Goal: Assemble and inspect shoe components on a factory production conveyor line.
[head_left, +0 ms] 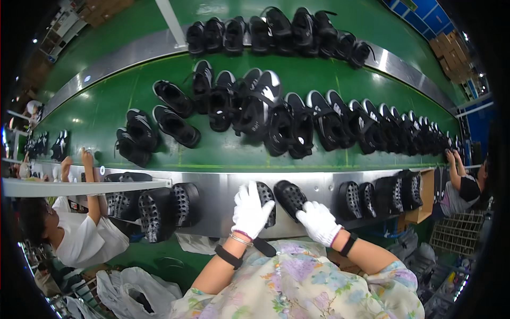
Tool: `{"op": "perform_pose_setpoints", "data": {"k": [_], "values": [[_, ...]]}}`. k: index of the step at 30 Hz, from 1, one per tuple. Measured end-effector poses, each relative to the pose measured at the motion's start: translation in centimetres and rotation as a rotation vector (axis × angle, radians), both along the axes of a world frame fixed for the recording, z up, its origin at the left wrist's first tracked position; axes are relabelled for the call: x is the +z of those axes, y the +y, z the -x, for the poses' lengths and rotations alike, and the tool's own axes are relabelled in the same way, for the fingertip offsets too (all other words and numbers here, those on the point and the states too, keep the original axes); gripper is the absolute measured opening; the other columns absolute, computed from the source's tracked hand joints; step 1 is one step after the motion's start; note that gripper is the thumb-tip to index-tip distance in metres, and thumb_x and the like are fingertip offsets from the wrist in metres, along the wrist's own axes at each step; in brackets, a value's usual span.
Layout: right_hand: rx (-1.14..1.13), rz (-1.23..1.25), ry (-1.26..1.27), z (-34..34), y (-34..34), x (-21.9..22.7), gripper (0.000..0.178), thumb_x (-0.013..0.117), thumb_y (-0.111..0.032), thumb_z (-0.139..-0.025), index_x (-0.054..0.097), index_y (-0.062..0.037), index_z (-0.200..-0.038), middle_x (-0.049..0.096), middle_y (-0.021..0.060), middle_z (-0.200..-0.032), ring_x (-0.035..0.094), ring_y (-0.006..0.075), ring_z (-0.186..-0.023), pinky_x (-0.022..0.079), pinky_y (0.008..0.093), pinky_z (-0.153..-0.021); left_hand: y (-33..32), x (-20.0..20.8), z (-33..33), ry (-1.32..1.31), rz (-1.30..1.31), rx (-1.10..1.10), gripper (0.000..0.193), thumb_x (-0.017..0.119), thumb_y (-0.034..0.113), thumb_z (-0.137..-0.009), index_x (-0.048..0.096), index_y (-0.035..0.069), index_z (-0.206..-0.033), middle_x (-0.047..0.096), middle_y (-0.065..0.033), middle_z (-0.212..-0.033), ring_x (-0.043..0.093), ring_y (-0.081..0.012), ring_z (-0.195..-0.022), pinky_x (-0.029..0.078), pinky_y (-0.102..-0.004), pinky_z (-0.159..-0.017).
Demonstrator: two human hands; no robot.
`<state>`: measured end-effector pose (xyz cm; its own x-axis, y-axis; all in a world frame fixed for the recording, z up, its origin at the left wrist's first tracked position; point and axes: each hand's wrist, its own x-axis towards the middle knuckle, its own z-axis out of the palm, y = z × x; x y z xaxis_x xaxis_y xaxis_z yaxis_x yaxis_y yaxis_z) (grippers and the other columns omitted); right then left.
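Note:
My left hand (249, 211), in a white glove, rests on a black studded shoe sole (266, 198) lying on the metal ledge (223, 183) in front of me. My right hand (319, 222), also gloved in white, touches the near end of a second black sole (289, 196) just to the right. The fingers of both hands curl over the soles. Beyond the ledge runs a green conveyor belt (106, 114) carrying several black shoes with white trim (255, 109).
More black soles (159, 210) stand on the ledge to the left and others (372, 198) to the right. A person in a white shirt (79, 234) works at the left, another person (459, 183) at the right. A far row of black shoes (276, 32) lines the belt's back.

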<state>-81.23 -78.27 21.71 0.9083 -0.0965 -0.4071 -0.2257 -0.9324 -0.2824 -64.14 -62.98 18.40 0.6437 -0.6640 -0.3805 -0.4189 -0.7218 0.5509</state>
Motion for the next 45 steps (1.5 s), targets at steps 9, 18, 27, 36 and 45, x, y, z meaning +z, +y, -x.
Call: {"op": "perform_pose_setpoints", "data": {"k": [9, 18, 27, 36, 45], "values": [[0.040, -0.345, -0.290, -10.6, -2.2, 15.5, 0.033, 0.075, -0.003, -0.069, 0.059, -0.0087, -0.097, 0.056, 0.0151, -0.103, 0.061, 0.0382, -0.095, 0.052, 0.0446, -0.080, -2.3, 10.5, -5.9, 0.913, 0.832, 0.312, 0.046, 0.070, 0.033, -0.092, 0.060, 0.000, -0.122, 0.067, -0.0090, -0.105, 0.063, -0.0152, -0.095, 0.050, -0.0301, -0.082], [-0.129, -0.273, -0.578, -26.9, -0.1, 12.2, 0.057, 0.076, -0.033, -0.080, 0.056, -0.0066, -0.125, 0.063, 0.0184, -0.112, 0.066, 0.0353, -0.096, 0.054, 0.0397, -0.087, -3.9, 11.9, -16.6, 0.673, 1.328, 0.958, 0.031, 0.066, 0.017, -0.093, 0.061, -0.001, -0.117, 0.066, -0.0083, -0.101, 0.063, -0.0147, -0.085, 0.054, -0.0305, -0.077], [-0.265, -0.683, -0.679, -38.4, -0.2, 6.1, 0.026, 0.074, -0.016, -0.083, 0.062, -0.0025, -0.102, 0.067, 0.0110, -0.089, 0.064, 0.0185, -0.081, 0.052, 0.0326, -0.074, -3.9, 4.9, -26.3, 0.161, 1.072, 1.110, 0.044, 0.054, 0.041, -0.099, 0.063, 0.001, -0.114, 0.066, -0.0197, -0.108, 0.063, -0.0321, -0.099, 0.049, -0.0405, -0.090], [-0.322, -0.747, -0.463, -42.5, -3.1, -0.8, 0.020, 0.070, -0.009, -0.076, 0.056, -0.0017, -0.087, 0.055, 0.0020, -0.073, 0.049, 0.0120, -0.069, 0.044, 0.0297, -0.064, -2.7, -5.0, -27.4, -0.038, -0.005, 1.162, 0.028, 0.048, 0.031, -0.096, 0.055, 0.008, -0.111, 0.067, -0.0213, -0.092, 0.068, -0.0411, -0.082, 0.055, -0.0526, -0.073], [-0.295, -0.874, -0.473, -42.9, -2.9, 0.8, 0.022, 0.072, -0.010, -0.083, 0.059, 0.0002, -0.097, 0.064, 0.0067, -0.083, 0.059, 0.0162, -0.078, 0.049, 0.0318, -0.074, 2.0, -3.6, -31.8, -0.522, -0.343, 1.108, 0.015, 0.055, 0.015, -0.092, 0.060, 0.010, -0.105, 0.058, -0.0134, -0.110, 0.064, -0.0274, -0.087, 0.058, -0.0405, -0.068]]}}
